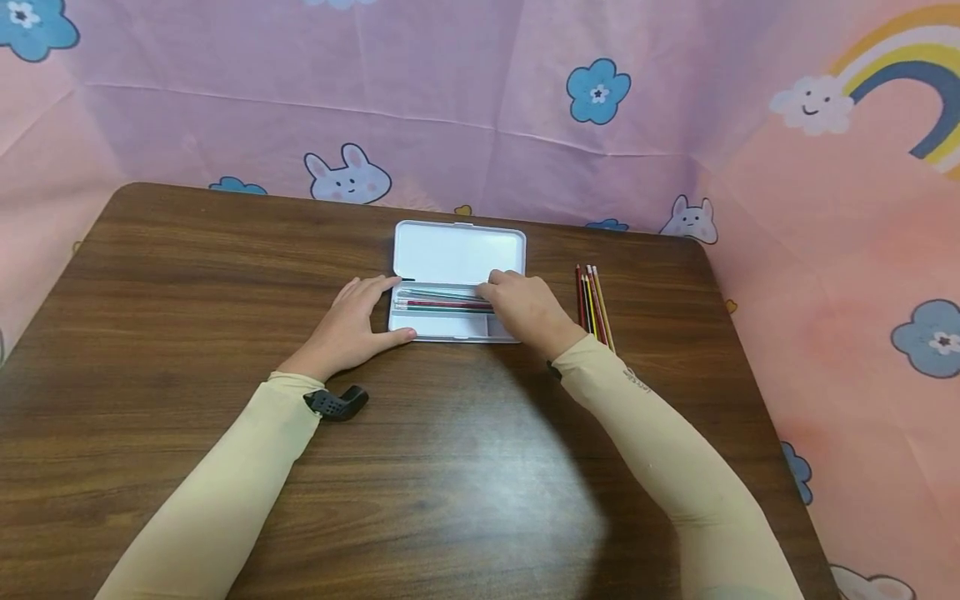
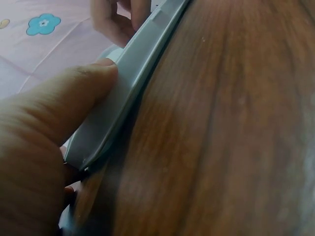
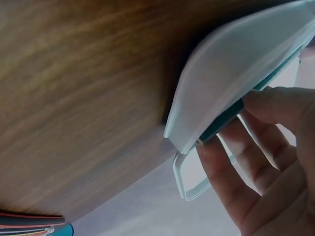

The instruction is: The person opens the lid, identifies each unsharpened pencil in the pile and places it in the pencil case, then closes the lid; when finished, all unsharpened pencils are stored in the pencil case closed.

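Observation:
A white pencil case lies open on the table, its lid folded back toward the wall. Inside lie several pencils, among them a red pencil and green ones. At the case's left end, my left hand holds it, thumb on the front wall and fingers by the back corner. Over the right end, my right hand pinches a green pencil between thumb and fingers, just above the rim. The right hand covers part of that end in the head view.
To the right of the case lies a bunch of several pencils, red, black, yellow and tan, partly hidden by the right forearm. The brown wooden table meets a patterned cloth at its back edge.

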A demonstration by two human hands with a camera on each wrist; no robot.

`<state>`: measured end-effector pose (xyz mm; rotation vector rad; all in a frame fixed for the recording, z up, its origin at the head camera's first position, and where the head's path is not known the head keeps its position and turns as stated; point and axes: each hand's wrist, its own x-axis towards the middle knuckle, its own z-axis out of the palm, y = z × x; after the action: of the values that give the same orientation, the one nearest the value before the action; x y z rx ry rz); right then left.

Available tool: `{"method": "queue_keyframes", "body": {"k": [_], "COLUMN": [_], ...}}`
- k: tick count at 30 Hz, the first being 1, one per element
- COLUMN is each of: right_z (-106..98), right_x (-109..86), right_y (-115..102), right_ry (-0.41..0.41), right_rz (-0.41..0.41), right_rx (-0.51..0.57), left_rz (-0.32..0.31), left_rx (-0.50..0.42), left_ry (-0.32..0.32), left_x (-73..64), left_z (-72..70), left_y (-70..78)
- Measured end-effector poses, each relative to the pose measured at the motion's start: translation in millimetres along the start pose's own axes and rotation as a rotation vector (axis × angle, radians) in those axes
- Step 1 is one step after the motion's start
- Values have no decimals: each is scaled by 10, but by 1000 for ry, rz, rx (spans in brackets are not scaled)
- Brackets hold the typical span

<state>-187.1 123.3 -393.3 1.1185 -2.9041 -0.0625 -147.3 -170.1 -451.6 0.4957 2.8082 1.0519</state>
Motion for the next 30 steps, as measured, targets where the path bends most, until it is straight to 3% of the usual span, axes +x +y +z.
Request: {"method": "queue_keyframes", "body": {"k": [14, 22, 26, 30], "right_z": [16, 18, -18, -98], "right_x": [101, 105, 65, -44], "right_y": [40, 43, 63, 126], "right_ry": [-75, -77, -49, 37], "right_rz": [-29, -23, -12, -5], "right_rx": [18, 54, 124, 208], "left_rz": [5, 9, 8, 6], "left_rx": [-4, -6, -7, -8], "left_ry": [5, 11, 3, 2], "left_x": [-3, 3, -2, -5], "left_z": [-3, 9, 2, -1], "left_y": [1, 5, 13, 17]}}
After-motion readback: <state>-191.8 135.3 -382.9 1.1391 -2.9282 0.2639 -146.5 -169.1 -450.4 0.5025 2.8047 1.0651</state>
